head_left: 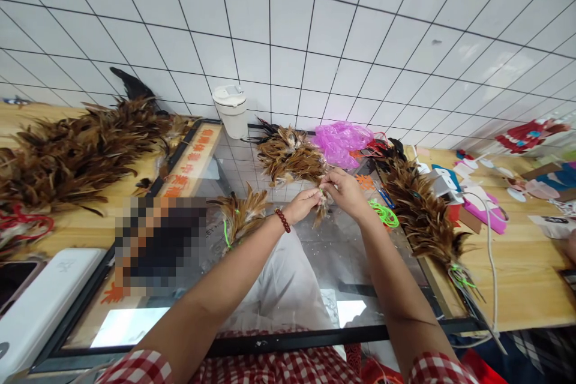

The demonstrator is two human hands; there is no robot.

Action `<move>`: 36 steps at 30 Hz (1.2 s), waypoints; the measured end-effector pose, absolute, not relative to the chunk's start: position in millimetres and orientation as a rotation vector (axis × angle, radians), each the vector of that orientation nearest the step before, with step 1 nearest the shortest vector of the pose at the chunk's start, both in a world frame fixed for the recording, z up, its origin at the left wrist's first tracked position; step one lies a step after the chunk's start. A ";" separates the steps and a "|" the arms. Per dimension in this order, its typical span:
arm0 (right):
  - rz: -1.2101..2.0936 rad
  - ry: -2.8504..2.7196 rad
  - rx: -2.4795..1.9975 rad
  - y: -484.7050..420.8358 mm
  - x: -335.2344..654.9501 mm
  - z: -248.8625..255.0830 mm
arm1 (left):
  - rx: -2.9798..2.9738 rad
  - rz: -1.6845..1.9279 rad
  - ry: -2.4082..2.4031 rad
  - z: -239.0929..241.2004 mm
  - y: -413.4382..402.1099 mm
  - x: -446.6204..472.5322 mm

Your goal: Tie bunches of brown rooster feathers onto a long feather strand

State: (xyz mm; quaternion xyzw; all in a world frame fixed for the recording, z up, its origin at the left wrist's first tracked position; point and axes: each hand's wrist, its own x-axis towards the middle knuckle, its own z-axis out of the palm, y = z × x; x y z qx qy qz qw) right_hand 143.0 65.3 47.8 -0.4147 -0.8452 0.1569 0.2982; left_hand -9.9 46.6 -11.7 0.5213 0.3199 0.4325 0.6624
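Over the glass tabletop (324, 252), my left hand (305, 206) pinches a small tuft of brown feathers (320, 215). A bit of green shows at its fingertips. My right hand (344, 191) meets it from the other side, thumb and fingers closed at the top of the same tuft. A loose heap of brown feathers (290, 159) lies just beyond both hands. To the left is a feather bunch (245, 213) tied with green cord. A coil of bright green cord (383, 214) rests right of my right hand.
A white lidded cup (231, 113) and a pink-purple plastic bag (342, 143) stand near the tiled wall. Long feather garlands lie at left (81, 153) and right (416, 210). A white cable (491, 258) hangs at right. A white box-like device (56, 309) sits front left.
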 end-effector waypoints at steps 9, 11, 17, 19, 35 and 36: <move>0.596 -2.285 -0.976 68.3 140.2 41.7 | 1.239 0.915 0.945 -21.2 47.7 -8.7; 0.625 -2.239 -1.014 69.8 140.8 38.7 | 1.216 1.022 0.984 -22.2 48.7 -7.8; 0.633 -2.216 -1.122 70.3 140.1 38.8 | 1.112 1.123 0.995 -12.8 48.5 -7.0; 0.600 -2.175 -1.163 69.5 138.7 40.6 | 1.132 1.117 0.995 -9.1 47.2 -7.4; 0.698 -2.098 -1.102 74.3 138.7 30.5 | 1.236 1.086 0.967 -10.9 47.0 -10.3; 0.665 -2.100 -1.115 73.7 138.3 32.3 | 1.232 1.089 0.971 -11.7 47.5 -10.6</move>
